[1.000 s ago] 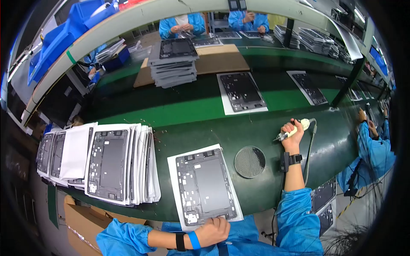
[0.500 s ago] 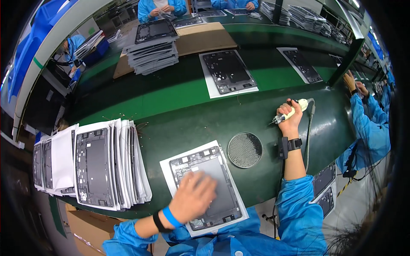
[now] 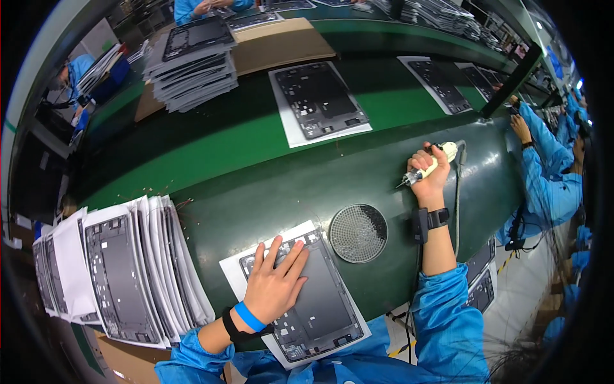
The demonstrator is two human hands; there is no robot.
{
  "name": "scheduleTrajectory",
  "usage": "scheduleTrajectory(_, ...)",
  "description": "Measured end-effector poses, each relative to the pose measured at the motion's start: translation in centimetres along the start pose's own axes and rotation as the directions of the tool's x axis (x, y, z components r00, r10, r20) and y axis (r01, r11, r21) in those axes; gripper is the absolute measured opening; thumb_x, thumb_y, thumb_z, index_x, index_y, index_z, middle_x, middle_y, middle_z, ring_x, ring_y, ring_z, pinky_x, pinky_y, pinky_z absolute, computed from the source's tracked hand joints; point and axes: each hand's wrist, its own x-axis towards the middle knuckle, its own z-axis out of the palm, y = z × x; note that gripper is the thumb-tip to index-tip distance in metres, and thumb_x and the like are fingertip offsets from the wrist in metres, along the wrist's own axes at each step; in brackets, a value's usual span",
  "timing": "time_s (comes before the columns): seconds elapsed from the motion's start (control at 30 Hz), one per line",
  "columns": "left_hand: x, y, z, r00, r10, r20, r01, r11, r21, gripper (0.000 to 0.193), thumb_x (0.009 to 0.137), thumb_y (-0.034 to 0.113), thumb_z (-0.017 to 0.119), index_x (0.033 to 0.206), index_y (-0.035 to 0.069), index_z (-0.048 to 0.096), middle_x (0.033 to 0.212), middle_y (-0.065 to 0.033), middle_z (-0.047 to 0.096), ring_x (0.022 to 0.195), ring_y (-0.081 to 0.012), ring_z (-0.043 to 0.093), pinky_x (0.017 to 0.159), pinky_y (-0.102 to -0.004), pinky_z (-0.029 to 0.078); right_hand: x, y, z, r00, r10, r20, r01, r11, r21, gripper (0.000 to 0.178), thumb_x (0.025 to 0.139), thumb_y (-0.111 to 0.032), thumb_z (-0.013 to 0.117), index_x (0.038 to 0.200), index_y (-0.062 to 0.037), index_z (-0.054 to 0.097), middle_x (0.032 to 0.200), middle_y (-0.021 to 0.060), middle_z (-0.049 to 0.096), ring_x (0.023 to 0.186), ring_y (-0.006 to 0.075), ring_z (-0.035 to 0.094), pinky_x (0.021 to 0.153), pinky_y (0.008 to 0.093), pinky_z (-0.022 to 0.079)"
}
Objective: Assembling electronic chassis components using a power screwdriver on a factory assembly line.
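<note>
My left hand [image 3: 272,288] lies with its fingers spread over the upper left part of a dark tablet housing [image 3: 327,296], covering some of its inner parts. White paper [image 3: 232,269] lies under the housing, which overhangs the bench edge close to my body. Off to the right, my right hand [image 3: 431,176] is wrapped round a cream electric screwdriver [image 3: 449,152]. Its thin bit points left, above the bench and apart from the housing. Between my hands, a round dimpled tray [image 3: 355,235] rests on the bench; its small contents are too fine to make out.
A leaning stack of tablet housings with paper [image 3: 131,269] fills the bench's left end. Across the green belt [image 3: 211,150] lie single housings [image 3: 323,99]; a tall stack [image 3: 195,70] stands on brown board [image 3: 281,46]. The screwdriver's cable [image 3: 458,205] hangs right. Co-workers [image 3: 540,173] sit nearby.
My left hand has gone from blurred, bunched fingers over the housing to spread fingers nearer its upper end. The view has shifted. My right hand still grips the screwdriver.
</note>
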Motion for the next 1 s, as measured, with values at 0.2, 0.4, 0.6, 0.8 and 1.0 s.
scheduleTrajectory(0.2, -0.1, 0.3, 0.7, 1.0, 0.005, -0.018, -0.005, 1.0, 0.01, 0.051, 0.081, 0.024, 0.069, 0.126, 0.006, 0.056, 0.137, -0.0101, 0.049, 0.125, -0.0413, 0.043, 0.102, -0.0591, 0.035, 0.0, -0.1, -0.2, 1.0, -0.004, -0.023, 0.005, 1.0, 0.009, 0.013, 0.086, -0.017, 0.058, 0.09, -0.0049, 0.056, 0.054, -0.0034, 0.034, 0.047, 0.0099, 0.034, 0.05, 0.026, 0.034)
scheduleTrajectory(0.4, -0.6, -0.7, 0.7, 0.998, 0.013, -0.064, -0.009, 0.999, 0.05, 0.05, 0.082, 0.029, 0.068, 0.125, 0.005, 0.057, 0.137, -0.0092, 0.049, 0.126, -0.0381, 0.042, 0.102, -0.0593, 0.033, 0.1, 0.3, 0.9, 1.0, -0.011, -0.017, 0.011, 1.0, 0.007, 0.013, 0.086, -0.016, 0.058, 0.091, -0.0041, 0.056, 0.057, -0.0036, 0.032, 0.05, 0.0092, 0.032, 0.05, 0.0258, 0.032)
scheduleTrajectory(0.6, -1.4, -0.3, 2.2, 0.997, 0.019, -0.079, -0.008, 0.991, 0.132, 0.048, 0.086, 0.035, 0.063, 0.124, 0.006, 0.057, 0.132, -0.0082, 0.052, 0.125, -0.0361, 0.044, 0.101, -0.0607, 0.032, -0.4, -0.2, -0.3, 0.999, -0.028, -0.021, 0.027, 1.0, -0.015, 0.012, 0.087, -0.016, 0.058, 0.09, -0.0048, 0.056, 0.057, -0.004, 0.031, 0.05, 0.0089, 0.032, 0.049, 0.0254, 0.032)
scheduleTrajectory(0.8, -1.9, 0.0, 3.2, 0.993, 0.027, -0.112, -0.016, 0.995, 0.097, 0.046, 0.088, 0.035, 0.06, 0.123, 0.007, 0.058, 0.134, -0.0076, 0.051, 0.126, -0.0362, 0.042, 0.101, -0.0614, 0.032, -0.8, -0.5, -0.6, 0.999, -0.042, -0.028, 0.042, 0.999, -0.015, 0.012, 0.082, -0.011, 0.057, 0.092, -0.0046, 0.058, 0.056, -0.0034, 0.033, 0.049, 0.0096, 0.032, 0.048, 0.0253, 0.034)
scheduleTrajectory(1.0, -1.6, -0.4, 3.3, 0.992, 0.012, -0.126, -0.002, 0.997, 0.081, 0.046, 0.087, 0.035, 0.06, 0.123, 0.006, 0.058, 0.134, -0.0076, 0.049, 0.127, -0.0362, 0.04, 0.101, -0.0604, 0.032, 0.2, -0.9, -1.3, 0.998, 0.011, 0.057, -0.01, 1.0, -0.019, 0.015, 0.081, -0.009, 0.057, 0.093, -0.0017, 0.06, 0.056, -0.0047, 0.036, 0.049, 0.0081, 0.034, 0.049, 0.0234, 0.036)
